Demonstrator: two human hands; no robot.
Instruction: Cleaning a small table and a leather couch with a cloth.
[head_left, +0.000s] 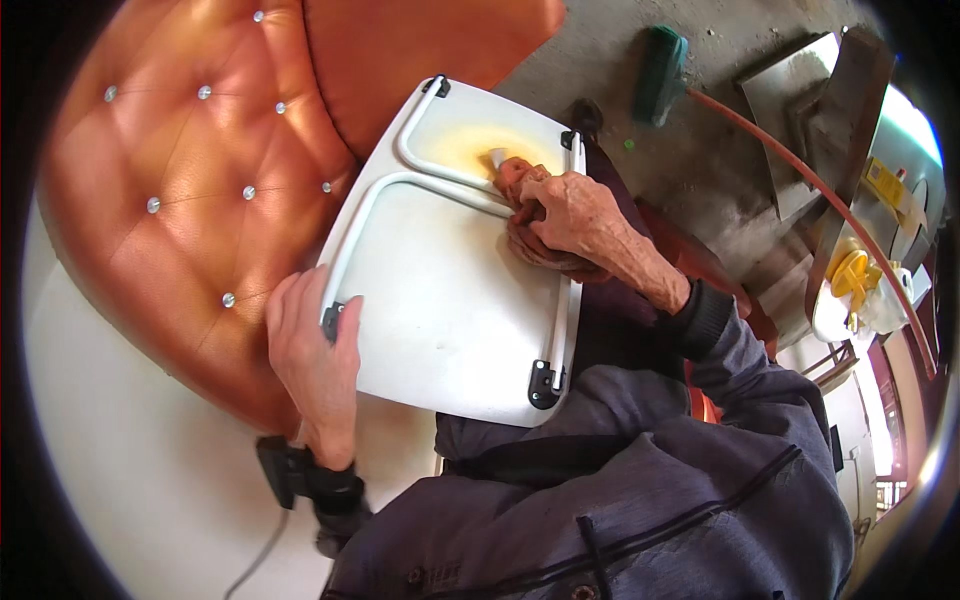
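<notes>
A white folding lap table (450, 315) lies with its underside up across the person's lap, its white tube legs folded flat and held by black plastic brackets. My left hand (311, 345) grips its left edge at a bracket, thumb on top. My right hand (574, 214) holds a crumpled brownish cloth (544, 251) against the panel near the right side, over the leg tubes. Just beyond the fingers is a yellow-brown stain (472, 142) on the white surface. A small pale piece shows at the cloth's far end; what it is I cannot tell.
An orange button-tufted leather seat (180, 150) fills the upper left. On the concrete floor at upper right lies a green broom head (660, 75) with a long reddish handle (810, 176). A bench at far right bears a yellow plastic item (851, 274) and a yellow box (885, 182).
</notes>
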